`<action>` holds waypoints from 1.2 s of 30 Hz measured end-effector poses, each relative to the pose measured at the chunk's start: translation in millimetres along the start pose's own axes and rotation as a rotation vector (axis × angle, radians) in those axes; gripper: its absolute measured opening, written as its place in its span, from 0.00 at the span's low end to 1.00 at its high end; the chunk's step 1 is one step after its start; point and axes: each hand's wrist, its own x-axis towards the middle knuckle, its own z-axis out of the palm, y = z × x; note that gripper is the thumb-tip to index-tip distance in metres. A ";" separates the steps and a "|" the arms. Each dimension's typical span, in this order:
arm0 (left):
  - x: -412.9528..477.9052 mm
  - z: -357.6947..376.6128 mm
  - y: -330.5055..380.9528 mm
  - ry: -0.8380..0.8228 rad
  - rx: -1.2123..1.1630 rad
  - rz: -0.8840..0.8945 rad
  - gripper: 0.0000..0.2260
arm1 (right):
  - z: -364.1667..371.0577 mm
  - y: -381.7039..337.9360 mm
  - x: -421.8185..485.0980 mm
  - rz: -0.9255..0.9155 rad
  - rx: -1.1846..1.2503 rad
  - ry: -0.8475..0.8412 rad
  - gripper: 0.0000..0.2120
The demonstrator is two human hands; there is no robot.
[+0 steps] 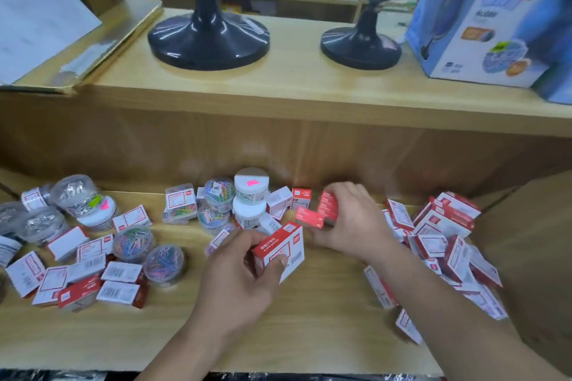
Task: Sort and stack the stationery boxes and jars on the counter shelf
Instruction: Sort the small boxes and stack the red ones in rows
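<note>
Sorting on the shelf (325, 334): the jars (250, 192) stacked at the back look hard and slick, so grip them round the wall. Your left hand (238, 281) curls round a box (280, 252), likely light, stiff card; hold its long sides. Your right hand (349, 219) pinches small red boxes (325, 209).

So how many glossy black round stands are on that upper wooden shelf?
2. One glossy black round stand sits left of centre on the upper wooden shelf; the other stands to its right, beside the blue cardboard box. Others may lie outside the frame.
</note>
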 end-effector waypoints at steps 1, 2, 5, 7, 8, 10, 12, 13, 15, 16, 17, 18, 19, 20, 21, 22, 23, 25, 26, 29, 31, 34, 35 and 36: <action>1.3 6.9 1.0 0.000 -0.004 -0.003 0.12 | -10.6 5.2 -1.5 0.009 -0.013 0.055 0.32; 3.1 15.2 2.3 -0.003 -0.005 -0.001 0.11 | -22.6 12.0 -2.7 0.031 -0.050 0.071 0.30; 13.2 44.9 11.6 -0.037 -0.003 0.023 0.11 | -57.1 39.3 -5.8 0.158 -0.218 -0.014 0.26; 23.0 66.3 23.1 -0.071 -0.039 0.034 0.11 | -67.0 62.4 -7.3 0.223 -0.303 -0.052 0.27; 29.4 76.6 28.3 -0.078 -0.046 0.031 0.11 | -68.2 72.7 -8.2 0.240 -0.315 -0.070 0.28; 43.2 96.4 35.3 -0.084 -0.052 0.021 0.12 | -66.8 88.9 -11.4 0.239 -0.301 -0.102 0.31; 56.7 113.8 38.2 -0.102 -0.075 -0.006 0.13 | -65.1 100.5 -17.4 0.233 -0.258 -0.075 0.34; 61.7 121.6 39.4 -0.113 -0.096 -0.027 0.14 | -65.4 104.9 -21.3 0.236 -0.221 -0.045 0.36; 67.9 137.3 41.3 -0.129 -0.140 -0.070 0.11 | -68.5 111.6 -29.7 0.213 -0.113 0.047 0.36; 70.1 145.0 44.8 -0.130 -0.156 -0.090 0.09 | -71.3 115.3 -34.7 0.200 -0.051 0.108 0.33; 72.9 151.9 46.8 -0.119 -0.185 -0.100 0.07 | -74.3 117.3 -39.1 0.188 -0.008 0.165 0.28; 76.2 157.7 47.8 -0.100 -0.202 -0.113 0.06 | -76.4 119.1 -43.1 0.180 0.016 0.214 0.23; 79.7 164.1 47.2 -0.082 -0.211 -0.117 0.07 | -77.6 120.8 -46.9 0.175 0.034 0.252 0.19; 83.1 168.1 45.7 -0.079 -0.204 -0.137 0.08 | -77.3 120.6 -50.3 0.164 0.054 0.283 0.16; 85.5 172.0 41.5 -0.095 -0.212 -0.154 0.09 | -76.3 118.4 -53.4 0.151 0.070 0.305 0.14; 87.0 174.1 37.0 -0.131 -0.198 -0.172 0.12 | -74.3 114.4 -55.9 0.133 0.077 0.317 0.13; 86.7 175.4 34.2 -0.175 -0.160 -0.169 0.13 | -71.6 108.7 -57.9 0.112 0.078 0.320 0.12; 82.7 175.8 32.8 -0.238 -0.061 -0.104 0.12 | -64.0 97.6 -60.9 0.063 0.078 0.316 0.12; 80.7 174.4 34.2 -0.232 0.007 -0.042 0.11 | -58.2 92.9 -61.3 0.043 0.073 0.305 0.13; 81.2 168.2 37.7 -0.132 0.253 0.223 0.07 | -43.4 80.2 -56.3 0.013 0.030 0.223 0.15; 80.1 159.8 35.2 -0.165 0.274 0.245 0.11 | -40.1 71.6 -52.2 0.066 -0.032 0.096 0.16; 67.1 131.1 24.7 -0.199 0.239 0.242 0.12 | -41.9 59.5 -46.3 0.101 -0.172 0.007 0.18; 61.2 118.7 18.2 -0.169 0.215 0.278 0.12 | -41.5 54.8 -43.3 0.082 -0.194 0.034 0.17; 54.8 104.3 14.0 -0.140 0.182 0.302 0.11 | -39.0 48.2 -39.8 0.054 -0.186 0.072 0.15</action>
